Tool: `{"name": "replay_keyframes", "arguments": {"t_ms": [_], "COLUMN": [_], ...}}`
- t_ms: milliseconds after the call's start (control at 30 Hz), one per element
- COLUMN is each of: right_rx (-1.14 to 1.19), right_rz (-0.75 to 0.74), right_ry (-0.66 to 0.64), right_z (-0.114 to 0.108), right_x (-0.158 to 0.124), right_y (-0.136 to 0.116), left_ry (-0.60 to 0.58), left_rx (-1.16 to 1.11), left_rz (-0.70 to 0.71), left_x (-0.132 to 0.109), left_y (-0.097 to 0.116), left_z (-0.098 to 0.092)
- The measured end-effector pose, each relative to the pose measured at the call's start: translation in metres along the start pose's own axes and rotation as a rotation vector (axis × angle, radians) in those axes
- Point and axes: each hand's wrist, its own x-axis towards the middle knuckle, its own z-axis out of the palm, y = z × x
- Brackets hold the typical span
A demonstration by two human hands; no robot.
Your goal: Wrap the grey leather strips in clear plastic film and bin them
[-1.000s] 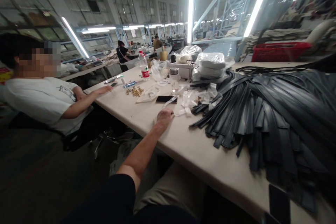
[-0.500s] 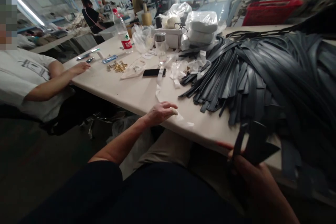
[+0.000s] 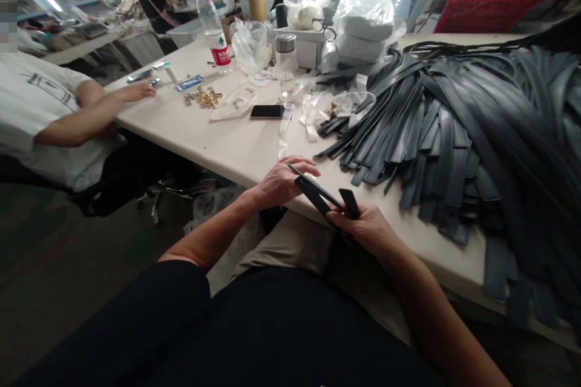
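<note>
My right hand [image 3: 363, 224] grips several flat black straps [image 3: 348, 202] at the table's front edge. Their free ends fan out; two point left toward my other hand. My left hand [image 3: 284, 181] is beside these ends, fingers bent and drawn together. A strap end partly covers its thumb side, so I cannot make out what is between the fingers. A whitish translucent tape strip [image 3: 284, 133] runs from the dark phone [image 3: 267, 111] down to my left hand. To the right lies a large heap of similar black straps [image 3: 426, 127], some hanging over the edge.
Small gold metal pieces [image 3: 209, 98], a plastic bag [image 3: 236, 103], a glass cup [image 3: 285, 69] and a red-capped bottle [image 3: 213, 30] are on the table [image 3: 167, 139]. White wrapped bundles [image 3: 365, 24] stand behind. A co-worker's hand [image 3: 138, 92] rests at the left edge.
My right hand has come left and up from beside the heap, bringing the black straps next to my left hand. My left hand has shifted slightly up and right. The view has tilted.
</note>
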Motion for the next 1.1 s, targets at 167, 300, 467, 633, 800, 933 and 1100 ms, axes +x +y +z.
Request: {"name": "replay_keyframes", "arguments": {"t_ms": [167, 300, 467, 633, 800, 933, 1100], "right_rx": [0.085, 0.185, 0.255, 0.267, 0.283, 0.27, 0.265], "right_rz": [0.031, 0.082, 0.065, 0.038, 0.018, -0.014, -0.068], "right_ry": [0.049, 0.14, 0.116, 0.104, 0.089, 0.1, 0.292], "right_z": [0.003, -0.003, 0.0, 0.003, 0.002, -0.001, -0.025], "right_x": [0.0, -0.001, 0.004, 0.002, -0.003, -0.007, -0.029], "right_y": [-0.01, -0.011, -0.005, -0.003, -0.003, 0.002, 0.019], "left_ry": [0.219, 0.265, -0.105, -0.105, -0.095, -0.049, 0.118], "left_rx": [-0.059, -0.275, -0.703, -1.094, -1.269, -1.302, -1.392], "left_rz": [-0.24, -0.593, -0.754, -0.806, -0.881, -0.937, -1.064], "left_x": [-0.008, -0.024, -0.028, -0.02, -0.015, -0.012, -0.011], "left_y": [0.01, 0.03, 0.065, 0.077, 0.08, 0.085, 0.084], "left_z": [0.001, -0.001, 0.015, 0.039, 0.047, 0.045, 0.046]}}
